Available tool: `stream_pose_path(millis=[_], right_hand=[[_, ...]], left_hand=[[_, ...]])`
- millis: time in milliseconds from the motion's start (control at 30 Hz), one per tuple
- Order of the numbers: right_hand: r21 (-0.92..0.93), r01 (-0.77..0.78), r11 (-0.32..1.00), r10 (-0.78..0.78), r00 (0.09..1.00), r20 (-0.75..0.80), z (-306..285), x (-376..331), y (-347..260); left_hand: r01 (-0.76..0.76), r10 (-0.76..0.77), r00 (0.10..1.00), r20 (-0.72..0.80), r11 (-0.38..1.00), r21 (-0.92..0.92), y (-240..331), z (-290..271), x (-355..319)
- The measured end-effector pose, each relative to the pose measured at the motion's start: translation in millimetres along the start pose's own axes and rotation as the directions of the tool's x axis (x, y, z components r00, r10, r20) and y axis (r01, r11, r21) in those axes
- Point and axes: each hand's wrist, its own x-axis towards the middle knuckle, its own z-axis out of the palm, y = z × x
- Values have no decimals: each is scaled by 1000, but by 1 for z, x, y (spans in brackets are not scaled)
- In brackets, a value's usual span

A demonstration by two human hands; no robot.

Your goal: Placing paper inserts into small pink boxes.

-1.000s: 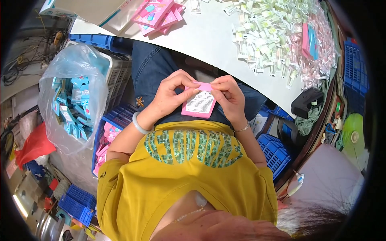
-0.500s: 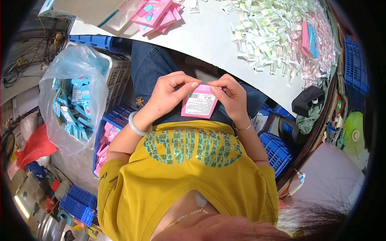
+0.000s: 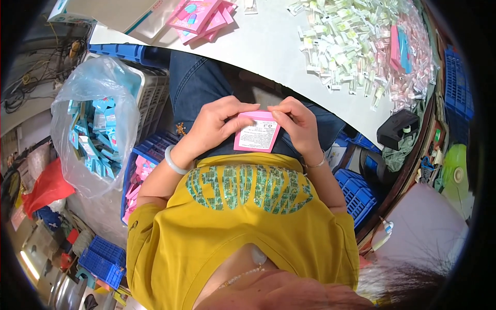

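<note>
Above my lap, a flat pink box (image 3: 257, 138) with a white printed panel is held between both hands. My left hand (image 3: 219, 121) grips its upper left edge, thumb laid across the printed face and fingers behind. At the upper right corner, my right hand (image 3: 297, 124) pinches the same edge between thumb and fingertips. The upper edge of the box lies partly under my fingertips, so I cannot tell whether its flap is fully closed.
On the white table (image 3: 248, 51) ahead are stacked pink boxes (image 3: 199, 20) and a heap of small clear packets (image 3: 341, 46). Left stand a plastic bag of blue boxes (image 3: 98, 137) and a blue crate (image 3: 150, 150) with pink boxes. A black object (image 3: 397, 128) lies at the table's right end.
My left thumb has moved down from the top edge onto the printed face of the pink box. My right hand keeps its pinch at the corner.
</note>
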Motion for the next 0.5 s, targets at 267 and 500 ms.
stream_pose_path(millis=[267, 500], right_hand=[[-158, 56, 986, -38, 993, 114, -6, -10, -9], [-157, 59, 986, -38, 991, 131, -8, -12, -7]], left_hand=[[228, -224, 974, 44, 939, -257, -6, 13, -20], [264, -254, 964, 75, 898, -352, -15, 19, -24]])
